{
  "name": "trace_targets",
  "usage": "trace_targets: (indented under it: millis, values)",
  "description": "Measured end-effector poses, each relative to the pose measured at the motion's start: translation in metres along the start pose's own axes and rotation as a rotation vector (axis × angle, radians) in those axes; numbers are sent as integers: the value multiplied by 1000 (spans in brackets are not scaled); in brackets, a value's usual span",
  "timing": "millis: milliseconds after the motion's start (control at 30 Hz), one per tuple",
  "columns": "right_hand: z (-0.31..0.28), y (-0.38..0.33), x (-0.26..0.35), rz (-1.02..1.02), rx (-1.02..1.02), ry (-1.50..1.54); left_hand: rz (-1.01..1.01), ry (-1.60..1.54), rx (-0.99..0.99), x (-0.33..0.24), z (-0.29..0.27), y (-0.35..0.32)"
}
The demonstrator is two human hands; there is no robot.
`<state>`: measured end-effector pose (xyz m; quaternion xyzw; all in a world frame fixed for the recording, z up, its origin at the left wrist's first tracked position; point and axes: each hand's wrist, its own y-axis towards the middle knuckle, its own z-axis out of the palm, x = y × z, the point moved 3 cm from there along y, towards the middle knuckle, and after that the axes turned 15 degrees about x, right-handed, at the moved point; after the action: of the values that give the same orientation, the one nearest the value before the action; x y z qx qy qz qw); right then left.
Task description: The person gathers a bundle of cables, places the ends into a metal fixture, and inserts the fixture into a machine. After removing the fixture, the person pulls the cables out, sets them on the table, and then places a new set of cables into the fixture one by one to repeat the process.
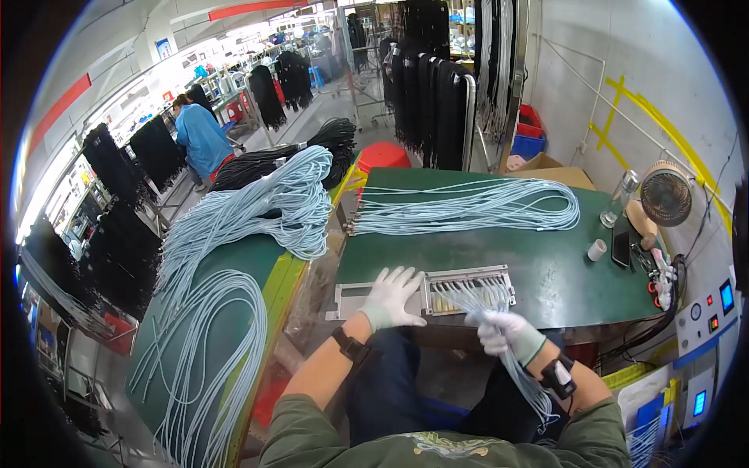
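Pale blue cables (521, 370) are bunched in my right hand (509, 335), its gloved fingers wrapped round them. Their ends fan out into the slots of a metal fixture (509, 282) at the table's near edge, and the rest hangs down over my lap. My left hand (392, 298), in a white glove, lies flat with fingers spread on the left part of the fixture, and I see nothing in it. Beyond the fixture, a looped bundle of the same cables (468, 207) rests on the green table (437, 253).
On a left-hand table lie a large heap of blue cables (250, 203), loose cables (253, 300) and black cables (339, 134). A small fan (667, 193), a glass bottle (619, 199), a phone (621, 246) and a white roll (597, 249) stand right. A red stool (384, 156) is behind.
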<state>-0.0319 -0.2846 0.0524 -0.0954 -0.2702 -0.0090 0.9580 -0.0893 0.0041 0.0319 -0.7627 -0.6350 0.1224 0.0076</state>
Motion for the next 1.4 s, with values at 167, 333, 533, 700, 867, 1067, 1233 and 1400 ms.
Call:
trace_targets:
  millis: [167, 333, 533, 700, 867, 1067, 1233, 1400]
  values:
    - [8, 5, -38, -9, -151, -3, 2, 12, -3, -2, -1, 1]
    - [-9, -23, -91, 27, -194, -58, 24, 23, -14, -5, 1, -2]
    - [15, -53, -95, -68, -84, -118, 9, 47, 11, -8, 3, -5]
    - [49, -68, -86, -142, -175, -252, 65, -30, -41, -28, -4, -23]
    - [58, -72, -74, -222, -161, -386, 460, -1082, 323, -107, -16, -36]
    - [54, -51, -105, -12, -231, -543, 672, -1980, 304, -197, -26, -29]
    - [59, -58, -53, 58, 46, -1246, 627, -2113, 419, -184, -26, -35]
    - [77, -71, 74, -554, -143, -902, 578, -2059, 471, -192, -25, -37]
